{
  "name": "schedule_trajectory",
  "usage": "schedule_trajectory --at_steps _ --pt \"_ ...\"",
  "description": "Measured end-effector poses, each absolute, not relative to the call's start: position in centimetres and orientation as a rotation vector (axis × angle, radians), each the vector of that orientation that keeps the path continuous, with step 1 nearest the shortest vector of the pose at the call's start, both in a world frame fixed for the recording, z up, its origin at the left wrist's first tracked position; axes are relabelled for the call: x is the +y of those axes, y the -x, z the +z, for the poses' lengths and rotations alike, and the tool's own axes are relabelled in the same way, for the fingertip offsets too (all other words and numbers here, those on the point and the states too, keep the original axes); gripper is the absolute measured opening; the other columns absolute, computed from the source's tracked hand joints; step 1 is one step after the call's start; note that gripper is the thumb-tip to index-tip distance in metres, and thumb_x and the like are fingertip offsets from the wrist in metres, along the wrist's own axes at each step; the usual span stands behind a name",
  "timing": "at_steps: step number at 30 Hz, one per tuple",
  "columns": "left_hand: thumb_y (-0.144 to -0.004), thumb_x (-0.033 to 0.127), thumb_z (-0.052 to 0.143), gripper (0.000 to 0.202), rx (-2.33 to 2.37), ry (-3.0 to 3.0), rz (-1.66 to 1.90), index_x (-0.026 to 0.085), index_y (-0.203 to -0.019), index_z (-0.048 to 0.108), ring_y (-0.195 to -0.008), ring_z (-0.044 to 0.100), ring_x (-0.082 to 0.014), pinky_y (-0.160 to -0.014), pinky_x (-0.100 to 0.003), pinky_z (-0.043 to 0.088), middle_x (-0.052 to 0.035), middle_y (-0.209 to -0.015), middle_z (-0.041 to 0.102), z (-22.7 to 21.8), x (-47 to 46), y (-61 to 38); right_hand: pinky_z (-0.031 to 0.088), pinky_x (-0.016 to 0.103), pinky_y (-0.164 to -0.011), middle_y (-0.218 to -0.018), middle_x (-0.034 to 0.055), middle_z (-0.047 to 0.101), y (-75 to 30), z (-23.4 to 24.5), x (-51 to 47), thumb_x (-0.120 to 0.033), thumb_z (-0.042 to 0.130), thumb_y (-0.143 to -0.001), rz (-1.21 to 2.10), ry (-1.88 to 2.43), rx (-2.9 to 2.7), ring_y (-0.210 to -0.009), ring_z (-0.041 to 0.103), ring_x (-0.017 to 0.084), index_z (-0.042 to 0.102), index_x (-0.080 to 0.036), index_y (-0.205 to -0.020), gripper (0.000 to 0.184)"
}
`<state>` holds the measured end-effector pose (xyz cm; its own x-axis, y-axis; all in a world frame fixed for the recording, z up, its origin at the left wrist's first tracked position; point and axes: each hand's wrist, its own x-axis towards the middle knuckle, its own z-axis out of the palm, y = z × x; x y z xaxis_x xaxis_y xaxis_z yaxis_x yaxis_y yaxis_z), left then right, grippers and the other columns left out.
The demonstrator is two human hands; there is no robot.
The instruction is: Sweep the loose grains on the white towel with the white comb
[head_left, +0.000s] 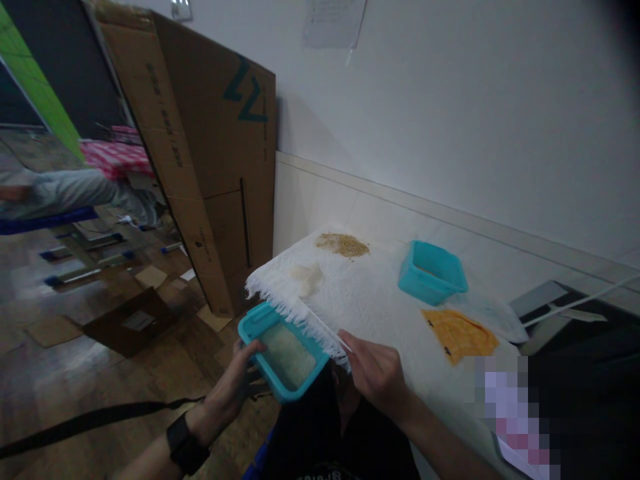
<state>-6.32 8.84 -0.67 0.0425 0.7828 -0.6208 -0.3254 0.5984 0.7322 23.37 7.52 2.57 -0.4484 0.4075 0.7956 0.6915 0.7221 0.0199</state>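
Observation:
My left hand (pixel 227 393) grips the near rim of a teal container (pixel 281 357) filled with white grains, held just under the fringed edge of a white towel (pixel 370 300) that covers the table. A thin white stick (pixel 325 328) lies along that towel edge, and my right hand (pixel 377 373) pinches its near end. On the towel lie a pile of tan grains (pixel 345 245) and a paler white pile (pixel 306 277).
A second teal container (pixel 433 271) stands further back on the towel, with a yellow cloth (pixel 460 335) beside it. A tall cardboard box (pixel 205 153) leans against the wall to the left. Cardboard scraps litter the wooden floor (pixel 100 333).

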Motion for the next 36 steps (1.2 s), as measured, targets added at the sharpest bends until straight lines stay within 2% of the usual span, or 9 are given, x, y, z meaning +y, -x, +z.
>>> schedule_trajectory --at_steps 5,11,15,21,25,29,33,36 --pt "-0.088 0.049 0.081 0.067 1.296 -0.506 0.928 0.035 -0.145 0.049 -0.09 0.079 -0.0333 -0.074 -0.047 0.067 -0.0077 -0.112 0.07 -0.6 8.7 6.0 0.077 0.03 -0.079 -0.11 0.0181 0.092 -22.9 2.8 7.2 0.001 0.054 -0.109 -0.422 0.822 -2.099 -0.087 0.092 0.024 0.072 -0.007 -0.143 0.04" --pt "-0.088 0.047 0.081 0.063 1.298 -0.487 0.94 0.034 -0.143 0.051 -0.093 0.079 -0.0328 -0.08 -0.051 0.069 -0.0101 -0.12 0.071 -1.1 8.9 6.1 0.074 0.025 -0.071 -0.103 0.0128 0.093 -22.4 3.4 7.1 -0.006 0.056 -0.114 -0.352 0.85 -2.049 -0.076 0.09 0.02 0.076 -0.011 -0.135 0.03" --pt "-0.086 0.048 0.083 0.065 1.294 -0.49 0.932 0.035 -0.141 0.05 -0.095 0.08 -0.0355 -0.082 -0.054 0.069 -0.0094 -0.117 0.072 -1.5 9.0 6.3 0.072 0.024 -0.068 -0.1 0.0102 0.093 -22.5 3.8 7.1 -0.009 0.059 -0.114 -0.292 0.89 -2.038 -0.072 0.088 0.019 0.079 -0.013 -0.132 0.028" --pt "-0.088 0.05 0.083 0.062 1.275 -0.501 0.944 0.035 -0.138 0.05 -0.093 0.078 -0.033 -0.083 -0.052 0.068 -0.0073 -0.112 0.071 -1.8 9.1 6.6 0.067 0.022 -0.062 -0.09 0.008 0.092 -23.3 3.5 8.4 -0.011 0.061 -0.113 -0.359 0.956 -2.002 -0.062 0.084 0.017 0.085 -0.014 -0.125 0.027" --pt "-0.085 0.051 0.086 0.065 1.237 -0.512 0.962 0.036 -0.137 0.05 -0.097 0.079 -0.0342 -0.085 -0.053 0.068 -0.0078 -0.113 0.072 -1.9 9.0 6.7 0.069 0.022 -0.067 -0.097 0.0089 0.093 -22.9 2.9 9.5 -0.01 0.06 -0.112 -0.368 0.912 -2.029 -0.068 0.086 0.017 0.084 -0.016 -0.132 0.031" --pt "-0.087 0.051 0.083 0.063 1.267 -0.499 0.936 0.035 -0.138 0.05 -0.093 0.079 -0.0346 -0.082 -0.054 0.068 -0.0069 -0.11 0.071 -1.7 9.1 6.7 0.073 0.025 -0.071 -0.106 0.0124 0.093 -22.2 2.7 9.6 -0.007 0.059 -0.112 -0.352 0.816 -2.066 -0.076 0.089 0.019 0.077 -0.012 -0.139 0.033" --pt "-0.089 0.05 0.08 0.058 1.29 -0.502 0.925 0.035 -0.137 0.051 -0.091 0.078 -0.033 -0.08 -0.05 0.068 -0.0061 -0.11 0.07 -1.3 9.2 6.6 0.075 0.026 -0.075 -0.109 0.0133 0.092 -21.9 3.1 8.8 -0.003 0.055 -0.112 -0.33 0.767 -2.087 -0.083 0.091 0.02 0.073 -0.012 -0.144 0.037" --pt "-0.086 0.051 0.084 0.06 1.288 -0.482 0.935 0.036 -0.134 0.052 -0.095 0.078 -0.0332 -0.081 -0.049 0.067 -0.0068 -0.114 0.071 -1.3 9.2 6.6 0.076 0.027 -0.079 -0.111 0.0138 0.092 -21.4 3.6 7.8 -0.003 0.052 -0.111 -0.314 0.735 -2.106 -0.088 0.092 0.021 0.07 -0.012 -0.149 0.044"
